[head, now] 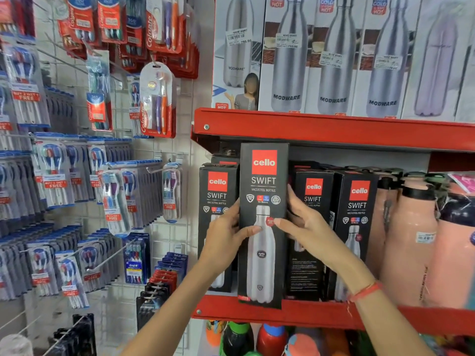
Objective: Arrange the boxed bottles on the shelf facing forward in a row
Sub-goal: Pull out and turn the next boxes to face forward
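Note:
A tall black boxed bottle (262,265) with a red logo and a steel bottle picture stands front-facing at the edge of the red middle shelf (295,314). My left hand (226,235) grips its left side and my right hand (303,227) grips its right side, thumbs on the front. Behind it to the left stands another black box (216,196). To the right stand two more black boxes: one (311,214) is turned so its side panel shows, the other (357,209) is angled slightly.
Peach-coloured loose bottles (408,240) fill the shelf to the right. The upper red shelf (334,129) carries white boxed steel bottles (288,60). Toothbrush packs (113,196) hang on pegs on the left wall. Coloured bottles (272,340) stand on the shelf below.

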`<control>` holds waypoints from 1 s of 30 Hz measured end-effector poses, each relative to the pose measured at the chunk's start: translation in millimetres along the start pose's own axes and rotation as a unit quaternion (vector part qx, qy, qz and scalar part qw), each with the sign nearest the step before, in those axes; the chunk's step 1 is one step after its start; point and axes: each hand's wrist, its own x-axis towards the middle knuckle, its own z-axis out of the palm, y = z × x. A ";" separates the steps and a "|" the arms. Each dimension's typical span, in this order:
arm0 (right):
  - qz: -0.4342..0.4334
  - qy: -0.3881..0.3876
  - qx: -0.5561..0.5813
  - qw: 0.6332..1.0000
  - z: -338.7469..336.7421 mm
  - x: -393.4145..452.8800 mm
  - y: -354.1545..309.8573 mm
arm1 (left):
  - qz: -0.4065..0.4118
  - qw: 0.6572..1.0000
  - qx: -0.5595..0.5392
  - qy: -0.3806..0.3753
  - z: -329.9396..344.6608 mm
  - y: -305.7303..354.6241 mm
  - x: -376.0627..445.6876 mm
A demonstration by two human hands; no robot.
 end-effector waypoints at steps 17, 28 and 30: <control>0.038 0.133 -0.274 0.952 36.5 35.0 51.4 | -0.083 0.971 0.197 0.111 45.0 -41.4 21.1; -0.065 0.441 -0.241 0.862 29.2 19.2 57.0 | -0.096 0.950 0.274 0.117 47.1 -28.1 16.4; -0.011 0.465 -0.258 0.847 26.7 16.1 63.4 | -0.088 0.950 0.272 0.125 45.9 -24.3 15.1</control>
